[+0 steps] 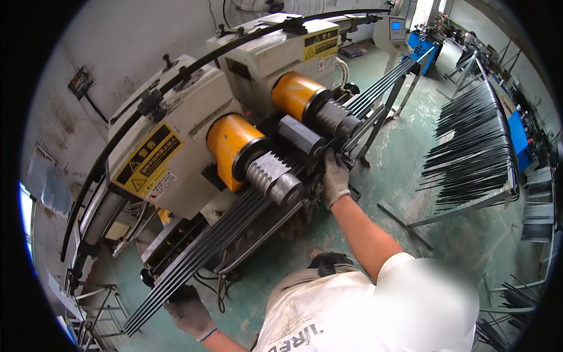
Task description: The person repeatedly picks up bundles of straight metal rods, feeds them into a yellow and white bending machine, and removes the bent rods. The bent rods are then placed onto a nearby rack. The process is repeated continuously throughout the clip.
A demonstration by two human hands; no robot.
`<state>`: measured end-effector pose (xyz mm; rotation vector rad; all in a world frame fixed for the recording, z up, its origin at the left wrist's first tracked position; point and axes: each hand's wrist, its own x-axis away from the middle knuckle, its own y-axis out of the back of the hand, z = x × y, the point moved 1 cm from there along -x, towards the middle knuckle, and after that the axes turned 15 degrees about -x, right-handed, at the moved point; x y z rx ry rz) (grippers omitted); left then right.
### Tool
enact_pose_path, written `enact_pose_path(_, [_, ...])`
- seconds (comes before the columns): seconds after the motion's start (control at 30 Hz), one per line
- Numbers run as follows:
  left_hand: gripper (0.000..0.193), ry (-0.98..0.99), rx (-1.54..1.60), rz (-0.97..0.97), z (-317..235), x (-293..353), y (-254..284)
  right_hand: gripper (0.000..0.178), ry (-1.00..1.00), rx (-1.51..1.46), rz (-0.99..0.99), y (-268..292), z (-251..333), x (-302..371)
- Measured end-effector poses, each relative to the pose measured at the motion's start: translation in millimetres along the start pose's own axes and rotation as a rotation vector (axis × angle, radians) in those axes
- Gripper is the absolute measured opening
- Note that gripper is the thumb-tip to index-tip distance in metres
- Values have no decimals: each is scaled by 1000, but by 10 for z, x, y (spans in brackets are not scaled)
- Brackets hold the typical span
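Note:
Long thin dark metal rods (193,267) lie side by side along the front of a machine, running from the lower left up to the right. My left hand (190,314), in a grey glove with darkened fingers, is against the near side of the rods by their left end; its fingers are partly hidden. In a matching glove, my right hand (336,179) reaches in beside the dark block (301,135) between the two rollers. Its fingertips are lost among the machine parts. Left of it is a ridged metal roller (274,176), and a second ridged roller (337,119) is above it.
Orange cylinders (234,146) project from the pale machine housing (193,105). A curved black bar (193,69) spans its top. On the right a rack (501,126) carries many dark rods. A control panel (396,26) stands at the back.

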<state>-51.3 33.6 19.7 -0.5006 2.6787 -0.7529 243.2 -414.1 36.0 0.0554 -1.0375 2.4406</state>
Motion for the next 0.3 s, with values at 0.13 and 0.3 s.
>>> enact_pose_path(0.13, [55,-42,-72,-90,-43,-48,-157,46,-18,35,3,177,-184,-294])
enact_pose_path(0.3, [68,32,-302,-375,-202,-198,-175,45,6,100,63,290,-232,-534])
